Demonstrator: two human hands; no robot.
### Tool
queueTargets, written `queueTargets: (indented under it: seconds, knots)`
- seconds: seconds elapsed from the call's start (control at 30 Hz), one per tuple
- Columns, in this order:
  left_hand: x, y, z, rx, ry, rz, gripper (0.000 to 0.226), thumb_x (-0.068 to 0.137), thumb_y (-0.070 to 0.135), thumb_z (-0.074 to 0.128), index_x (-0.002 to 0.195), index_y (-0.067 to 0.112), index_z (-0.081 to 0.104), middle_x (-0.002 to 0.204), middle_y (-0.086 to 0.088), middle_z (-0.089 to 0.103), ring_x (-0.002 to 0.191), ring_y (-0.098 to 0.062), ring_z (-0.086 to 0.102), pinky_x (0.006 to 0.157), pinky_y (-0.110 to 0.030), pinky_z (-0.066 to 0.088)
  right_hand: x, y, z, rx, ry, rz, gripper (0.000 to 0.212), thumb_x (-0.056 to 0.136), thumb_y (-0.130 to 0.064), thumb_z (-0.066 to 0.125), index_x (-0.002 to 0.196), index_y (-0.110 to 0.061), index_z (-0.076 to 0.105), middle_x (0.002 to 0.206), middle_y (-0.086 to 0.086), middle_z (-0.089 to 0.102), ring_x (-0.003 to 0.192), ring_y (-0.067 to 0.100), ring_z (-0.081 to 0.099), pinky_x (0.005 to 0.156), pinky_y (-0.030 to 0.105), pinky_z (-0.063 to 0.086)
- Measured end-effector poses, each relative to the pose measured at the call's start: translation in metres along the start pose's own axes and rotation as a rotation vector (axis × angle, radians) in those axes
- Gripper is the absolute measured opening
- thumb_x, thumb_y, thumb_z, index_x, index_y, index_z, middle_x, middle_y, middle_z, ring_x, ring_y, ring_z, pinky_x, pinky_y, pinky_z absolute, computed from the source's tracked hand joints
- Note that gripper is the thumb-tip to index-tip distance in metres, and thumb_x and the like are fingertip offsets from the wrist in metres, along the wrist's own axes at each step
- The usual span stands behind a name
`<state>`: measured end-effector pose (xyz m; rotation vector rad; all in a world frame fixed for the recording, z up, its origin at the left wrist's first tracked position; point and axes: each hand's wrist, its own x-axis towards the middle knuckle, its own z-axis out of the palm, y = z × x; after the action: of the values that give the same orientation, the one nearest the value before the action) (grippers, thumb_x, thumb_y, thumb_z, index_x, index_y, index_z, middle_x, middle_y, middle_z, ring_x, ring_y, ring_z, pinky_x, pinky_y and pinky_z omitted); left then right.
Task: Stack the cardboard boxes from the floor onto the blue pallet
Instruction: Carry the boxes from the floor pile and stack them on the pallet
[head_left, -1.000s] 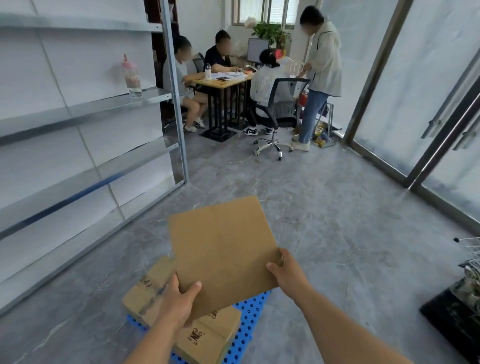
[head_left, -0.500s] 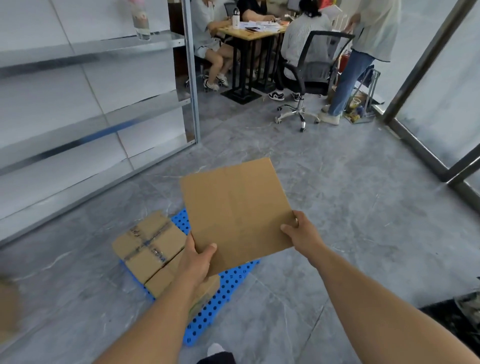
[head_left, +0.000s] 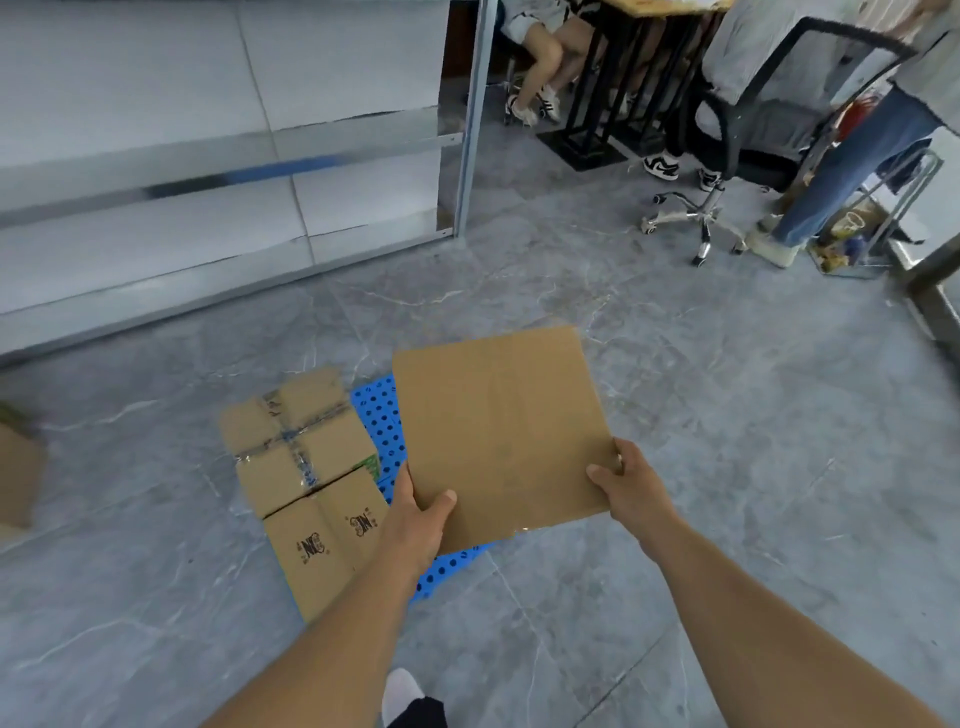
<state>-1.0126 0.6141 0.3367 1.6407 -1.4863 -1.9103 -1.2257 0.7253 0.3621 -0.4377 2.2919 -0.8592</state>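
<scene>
Above the blue pallet (head_left: 383, 427), both arms reach forward: the left hand (head_left: 422, 512) grips the near left corner of a flat cardboard box (head_left: 501, 434), thumb on top, and the right hand (head_left: 630, 487) grips its right edge. Two taped boxes (head_left: 306, 467) already sit side by side on the pallet's left half, another box (head_left: 18, 475) lies on the grey floor (head_left: 727, 441) far left, and an office chair (head_left: 748, 130) stands beyond.
</scene>
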Motion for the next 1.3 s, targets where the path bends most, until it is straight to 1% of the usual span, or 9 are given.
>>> queueTargets:
  seconds: [0.17,0.3,0.5,0.63,0.73,0.87,1.0,1.17,1.3]
  knots:
    - [0.020,-0.011,0.026,-0.076,0.039,-0.050,0.071,0.091,0.027,0.057,0.148,0.032,0.015,0.135,0.006,0.047,0.110,-0.016,0.051,0.098,-0.040,0.044,0.043,0.010,-0.002,-0.029,-0.084,0.008,0.052,0.093,-0.020,0.053,0.141,-0.018,0.033,0.127,0.008,0.048,0.102,0.025,0.051,0.080,0.037,0.044]
    - [0.037,-0.029,0.055,-0.137,0.107,-0.087,0.069,0.090,0.020,0.058,0.148,0.023,0.020,0.137,0.002,0.048,0.119,-0.017,0.050,0.103,-0.038,0.040,0.080,0.022,-0.003,-0.112,-0.158,-0.001,0.053,0.093,-0.023,0.054,0.141,-0.021,0.032,0.124,0.003,0.046,0.107,0.025,0.050,0.092,0.045,0.046]
    - [0.072,-0.061,0.097,-0.229,0.247,-0.151,0.066,0.090,0.021,0.058,0.147,0.025,0.023,0.134,0.003,0.050,0.118,-0.016,0.050,0.102,-0.036,0.041,0.147,0.048,0.015,-0.178,-0.292,-0.046,0.052,0.093,-0.023,0.055,0.140,-0.024,0.034,0.119,0.000,0.048,0.107,0.024,0.052,0.094,0.046,0.046]
    - [0.105,-0.095,0.110,-0.235,0.291,-0.169,0.065,0.092,0.020,0.054,0.148,0.025,0.021,0.141,0.005,0.043,0.126,-0.015,0.042,0.102,-0.029,0.037,0.184,0.075,0.045,-0.200,-0.318,-0.079,0.050,0.092,-0.018,0.055,0.139,-0.019,0.037,0.119,0.003,0.048,0.103,0.022,0.050,0.094,0.045,0.044]
    - [0.136,-0.124,0.115,-0.256,0.308,-0.123,0.061,0.092,0.015,0.051,0.146,0.027,0.025,0.137,0.010,0.043,0.118,-0.006,0.041,0.098,-0.023,0.034,0.214,0.098,0.077,-0.184,-0.315,-0.083,0.050,0.092,-0.018,0.055,0.139,-0.019,0.036,0.123,0.005,0.047,0.104,0.025,0.051,0.091,0.047,0.046]
    - [0.185,-0.175,0.119,-0.272,0.333,-0.092,0.061,0.093,0.014,0.048,0.147,0.027,0.024,0.139,0.006,0.044,0.124,-0.013,0.044,0.108,-0.037,0.037,0.257,0.137,0.127,-0.160,-0.327,-0.082,0.052,0.092,-0.020,0.055,0.141,-0.020,0.035,0.128,0.006,0.049,0.105,0.027,0.054,0.086,0.047,0.049]
    - [0.230,-0.230,0.127,-0.300,0.409,-0.082,0.056,0.094,0.016,0.048,0.145,0.026,0.028,0.135,0.007,0.047,0.117,-0.010,0.047,0.101,-0.029,0.039,0.301,0.178,0.178,-0.150,-0.316,-0.131,0.054,0.091,-0.023,0.057,0.140,-0.022,0.035,0.136,0.006,0.046,0.114,0.027,0.052,0.093,0.046,0.047]
    - [0.285,-0.284,0.139,-0.238,0.469,-0.073,0.054,0.096,0.022,0.046,0.146,0.021,0.026,0.141,0.003,0.044,0.128,-0.015,0.042,0.110,-0.037,0.034,0.350,0.217,0.230,-0.152,-0.342,-0.183,0.054,0.092,-0.026,0.056,0.141,-0.024,0.034,0.133,0.004,0.046,0.102,0.020,0.050,0.084,0.041,0.047]
    - [0.322,-0.307,0.138,-0.104,0.459,-0.051,0.048,0.098,0.024,0.040,0.144,0.022,0.028,0.138,0.003,0.046,0.120,-0.016,0.046,0.103,-0.032,0.037,0.384,0.233,0.256,-0.174,-0.358,-0.208,0.053,0.092,-0.029,0.054,0.141,-0.025,0.034,0.128,0.001,0.045,0.087,0.016,0.050,0.062,0.031,0.045]
